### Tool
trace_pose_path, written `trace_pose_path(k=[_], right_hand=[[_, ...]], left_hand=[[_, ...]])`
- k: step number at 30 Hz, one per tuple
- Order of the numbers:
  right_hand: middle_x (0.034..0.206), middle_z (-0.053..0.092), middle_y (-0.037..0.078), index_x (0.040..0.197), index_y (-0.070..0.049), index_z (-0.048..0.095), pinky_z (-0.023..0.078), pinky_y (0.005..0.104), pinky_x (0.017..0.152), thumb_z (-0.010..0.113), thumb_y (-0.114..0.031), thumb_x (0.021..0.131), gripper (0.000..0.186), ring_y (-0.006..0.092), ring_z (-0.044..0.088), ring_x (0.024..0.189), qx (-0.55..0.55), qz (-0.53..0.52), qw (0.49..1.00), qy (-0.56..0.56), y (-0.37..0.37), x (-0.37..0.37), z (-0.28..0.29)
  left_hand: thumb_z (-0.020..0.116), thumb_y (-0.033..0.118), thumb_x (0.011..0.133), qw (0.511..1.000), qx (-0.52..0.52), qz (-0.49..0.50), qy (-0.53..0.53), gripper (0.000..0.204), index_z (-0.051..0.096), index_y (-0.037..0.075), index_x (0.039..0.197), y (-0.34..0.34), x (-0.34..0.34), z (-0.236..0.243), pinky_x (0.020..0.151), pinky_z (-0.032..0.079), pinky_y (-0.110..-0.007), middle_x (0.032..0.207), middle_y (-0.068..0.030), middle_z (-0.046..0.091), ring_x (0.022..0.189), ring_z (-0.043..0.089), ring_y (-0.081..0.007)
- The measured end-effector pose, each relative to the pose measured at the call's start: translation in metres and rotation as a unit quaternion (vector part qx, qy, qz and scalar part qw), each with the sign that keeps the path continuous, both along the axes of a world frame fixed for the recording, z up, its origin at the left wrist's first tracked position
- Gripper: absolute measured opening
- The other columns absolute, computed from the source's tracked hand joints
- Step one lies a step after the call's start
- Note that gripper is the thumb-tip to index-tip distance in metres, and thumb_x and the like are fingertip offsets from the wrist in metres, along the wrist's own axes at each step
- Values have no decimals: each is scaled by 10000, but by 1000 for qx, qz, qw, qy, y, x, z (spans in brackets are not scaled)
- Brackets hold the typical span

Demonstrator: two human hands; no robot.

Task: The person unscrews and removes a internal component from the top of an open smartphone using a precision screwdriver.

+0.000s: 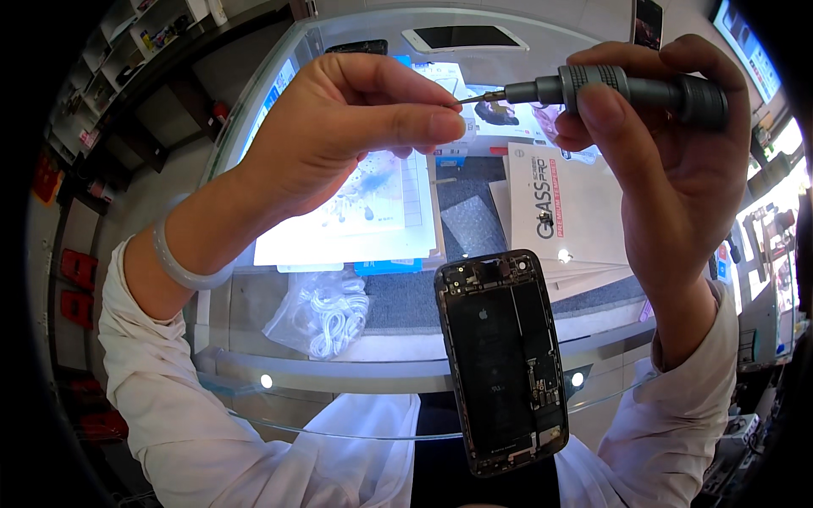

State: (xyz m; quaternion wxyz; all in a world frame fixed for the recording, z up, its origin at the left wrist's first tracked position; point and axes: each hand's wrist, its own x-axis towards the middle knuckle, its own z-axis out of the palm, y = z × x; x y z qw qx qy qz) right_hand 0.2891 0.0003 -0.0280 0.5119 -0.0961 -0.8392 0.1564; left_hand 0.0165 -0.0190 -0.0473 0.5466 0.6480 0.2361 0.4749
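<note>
Where the view begins at far left, two red objects [79, 284] sit low, kind not clear, with white shelving [118, 51] above and beyond. A pale translucent bangle [190, 267] rings the left wrist. Bag of coiled white cables [330, 317]: seen through the glass counter [398, 370], left of centre. Left hand [330, 127]: thumb and forefinger closed in a pinch at the screwdriver's bit tip; whether a small part sits between them is hidden. Below this hand, a brightly lit white sheet [339, 241]. Behind it, a dark phone [360, 46], partly covered; next along, a white-framed phone [466, 37], black face up. Opened phone [500, 364]: centre to right of centre, at the counter's front edge, tilted slightly, internals exposed, a large black battery filling most of its left side; neither hand touches it. Flat white packages [584, 199] overlap one another to its upper right. Grey screwdriver [593, 83]: raised above them, roughly level, bit pointing left. Right hand [677, 178]: fingers and thumb wrapped about its handle, firm grip. Upper right: a lit screen [748, 51].
</note>
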Motion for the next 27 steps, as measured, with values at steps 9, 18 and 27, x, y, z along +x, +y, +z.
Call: trace_pose_path(k=[9,18,27], right_hand=[[1097,683,196,1322,-15,379,625,341,788,646,-30,941,466,251,731,922,27,-22,999,-21,0,1,-1],[1084,690,187,1319,-17,390,620,340,794,662,-43,936,470,254,727,939,43,-26,998,-32,1,0,1],[1078,695,181,1319,-15,400,621,339,763,662,-55,941,462,243,729,898,28,-40,999,-22,-2,4,0]], left_hand=[[819,139,821,997,53,35,49,163,757,51,943,-1,1,-2,713,539,-245,887,-81,746,789,692,-116],[820,146,822,991,80,60,83,172,750,40,938,-2,4,-2,742,569,-251,897,-95,748,820,718,-135],[804,23,802,995,21,59,83,188,702,26,960,-8,8,0,736,547,-227,897,-69,717,818,675,-104]])
